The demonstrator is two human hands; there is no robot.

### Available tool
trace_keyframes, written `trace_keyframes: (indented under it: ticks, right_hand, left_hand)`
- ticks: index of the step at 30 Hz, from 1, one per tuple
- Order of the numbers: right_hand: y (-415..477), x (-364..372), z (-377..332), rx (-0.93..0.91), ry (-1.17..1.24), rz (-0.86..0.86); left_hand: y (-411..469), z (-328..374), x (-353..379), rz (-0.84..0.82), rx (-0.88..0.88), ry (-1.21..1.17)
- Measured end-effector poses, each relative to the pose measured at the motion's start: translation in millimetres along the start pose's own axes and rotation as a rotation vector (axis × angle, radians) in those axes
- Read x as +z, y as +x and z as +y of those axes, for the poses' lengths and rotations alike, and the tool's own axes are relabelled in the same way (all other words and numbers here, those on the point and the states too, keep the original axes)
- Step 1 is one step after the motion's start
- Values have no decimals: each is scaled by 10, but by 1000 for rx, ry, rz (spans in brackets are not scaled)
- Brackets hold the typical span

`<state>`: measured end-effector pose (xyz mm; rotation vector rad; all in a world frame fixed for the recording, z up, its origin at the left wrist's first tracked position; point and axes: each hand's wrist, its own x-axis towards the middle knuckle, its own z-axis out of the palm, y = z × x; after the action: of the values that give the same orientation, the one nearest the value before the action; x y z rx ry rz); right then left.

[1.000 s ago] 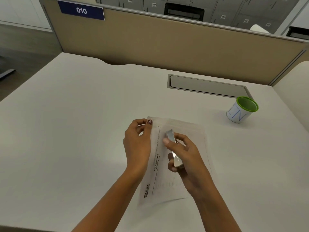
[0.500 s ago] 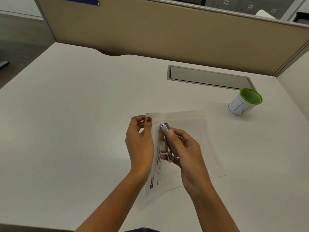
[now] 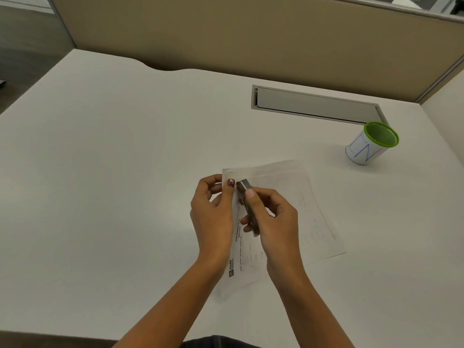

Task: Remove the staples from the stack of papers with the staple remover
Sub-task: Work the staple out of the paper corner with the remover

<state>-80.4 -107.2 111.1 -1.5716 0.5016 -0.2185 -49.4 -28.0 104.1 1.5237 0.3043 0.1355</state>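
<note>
A stack of printed papers (image 3: 296, 207) lies on the white desk, turned at an angle. My left hand (image 3: 213, 217) pinches the stack's upper left corner, thumb on top. My right hand (image 3: 273, 217) grips a slim metal staple remover (image 3: 247, 204), thumb pressed on its upper end. The tool's tip sits at the paper corner right beside my left thumb. The staple itself is too small to make out.
A white cup with a green rim (image 3: 371, 144) stands at the right of the desk (image 3: 113, 172). A grey cable-tray flap (image 3: 313, 106) is set into the desk behind the papers. A beige partition (image 3: 251, 33) closes off the far edge.
My right hand brought the staple remover up and left, its tip now at the pinched corner by my left thumb. The papers turned slightly. The camera tilted down.
</note>
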Motion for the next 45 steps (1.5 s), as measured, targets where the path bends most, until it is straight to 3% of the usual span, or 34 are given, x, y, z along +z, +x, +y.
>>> trace_keyframes:
  ticks: [6, 10, 23, 32, 41, 45]
  right_hand:
    - [-12, 71, 79, 23, 46, 102]
    - [-23, 117, 122, -60, -62, 163]
    - [2, 70, 211, -59, -149, 157]
    - [17, 65, 225, -92, -169, 169]
    - [31, 87, 198, -13, -51, 162]
    - [37, 122, 167, -97, -133, 177]
  left_hand:
    - [-6, -62, 43, 11, -51, -63]
    - [-21, -101, 79, 25, -48, -96]
    - [32, -198, 46, -3, -141, -131]
    - [22, -157, 37, -24, -103, -176]
    - [-14, -197, 56, -17, -89, -136]
    - [-37, -206, 71, -1, -87, -131]
